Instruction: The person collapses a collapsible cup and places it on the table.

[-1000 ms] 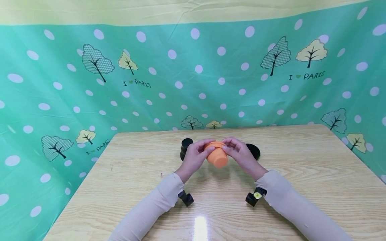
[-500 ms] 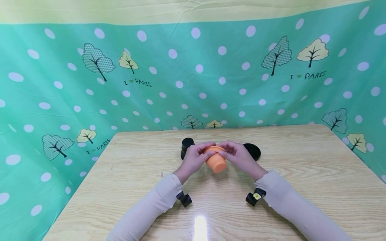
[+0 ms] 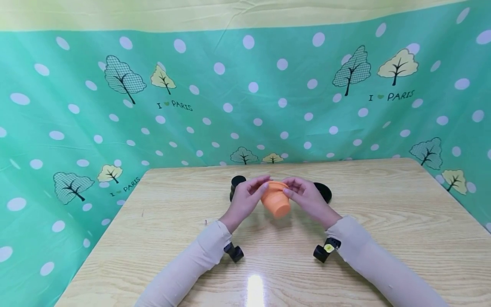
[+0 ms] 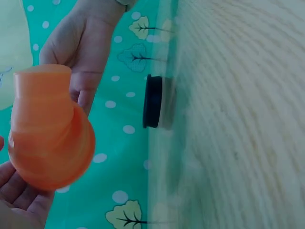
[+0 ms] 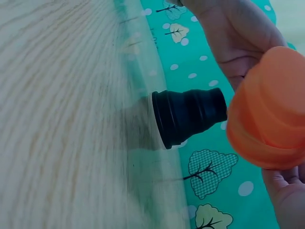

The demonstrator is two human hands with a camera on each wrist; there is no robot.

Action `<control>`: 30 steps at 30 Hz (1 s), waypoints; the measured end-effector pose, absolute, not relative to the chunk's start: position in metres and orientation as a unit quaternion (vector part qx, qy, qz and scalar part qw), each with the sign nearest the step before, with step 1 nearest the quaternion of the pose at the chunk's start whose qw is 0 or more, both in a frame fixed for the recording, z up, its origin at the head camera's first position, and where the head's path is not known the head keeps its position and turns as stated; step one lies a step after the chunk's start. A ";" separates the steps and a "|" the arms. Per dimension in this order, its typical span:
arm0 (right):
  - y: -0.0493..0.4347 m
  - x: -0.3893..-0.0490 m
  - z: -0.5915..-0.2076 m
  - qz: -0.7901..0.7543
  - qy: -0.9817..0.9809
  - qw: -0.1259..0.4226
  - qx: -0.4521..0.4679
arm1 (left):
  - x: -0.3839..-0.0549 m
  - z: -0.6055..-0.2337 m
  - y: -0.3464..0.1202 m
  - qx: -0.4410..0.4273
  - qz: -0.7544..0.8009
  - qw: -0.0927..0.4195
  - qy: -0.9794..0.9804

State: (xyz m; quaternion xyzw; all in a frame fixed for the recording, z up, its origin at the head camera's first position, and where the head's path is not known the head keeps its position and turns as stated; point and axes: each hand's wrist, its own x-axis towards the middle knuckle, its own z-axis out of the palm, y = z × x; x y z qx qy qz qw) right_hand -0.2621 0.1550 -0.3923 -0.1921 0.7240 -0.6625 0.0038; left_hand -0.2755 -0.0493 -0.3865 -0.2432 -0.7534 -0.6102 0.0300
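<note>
Both hands hold an orange collapsible cup [image 3: 277,200] above the middle of the table, its narrow end tipped down toward me. My left hand [image 3: 245,197] grips the wide rim from the left, thumb along the near side. On the opposite side my right hand [image 3: 308,199] pinches the rim between thumb and fingers. In the left wrist view the orange cup [image 4: 45,129] looks uneven, one wall section bulging partly over another. The right wrist view shows the orange cup [image 5: 271,112] with its stepped wall. Some fingertips are hidden behind the cup.
Behind my left hand a black stepped collapsible cup [image 3: 238,181] stands narrow end up on the wooden table [image 3: 172,213]. A flat black round piece [image 3: 324,192] lies behind my right hand. A green dotted curtain [image 3: 253,106] hangs beyond the table's far edge.
The orange cup dipped slightly, then rose again. My left thumb has shifted from the front of the wall up toward the rim's left side. The black things have stayed put.
</note>
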 end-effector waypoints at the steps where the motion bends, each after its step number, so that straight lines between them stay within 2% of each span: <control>1: 0.155 -0.262 -0.392 -0.672 0.716 -0.001 -0.187 | -0.276 -0.386 -0.050 -0.238 -0.616 0.028 -0.750; 6: 0.156 -0.262 -0.391 -0.727 0.664 -0.022 -0.174 | -0.278 -0.384 -0.053 -0.224 -0.629 -0.001 -0.744; 13: 0.156 -0.263 -0.392 -0.785 0.586 -0.023 -0.198 | -0.269 -0.369 -0.048 -0.242 -0.637 -0.030 -0.732; 19: 0.155 -0.263 -0.394 -0.790 0.581 -0.033 -0.193 | -0.261 -0.359 -0.044 -0.243 -0.652 -0.022 -0.718; 26: 0.152 -0.261 -0.393 -0.780 0.597 -0.040 -0.185 | -0.280 -0.385 -0.041 -0.243 -0.649 0.029 -0.720; 30: 0.153 -0.260 -0.393 -0.766 0.609 -0.033 -0.203 | -0.281 -0.386 -0.040 -0.225 -0.651 0.025 -0.725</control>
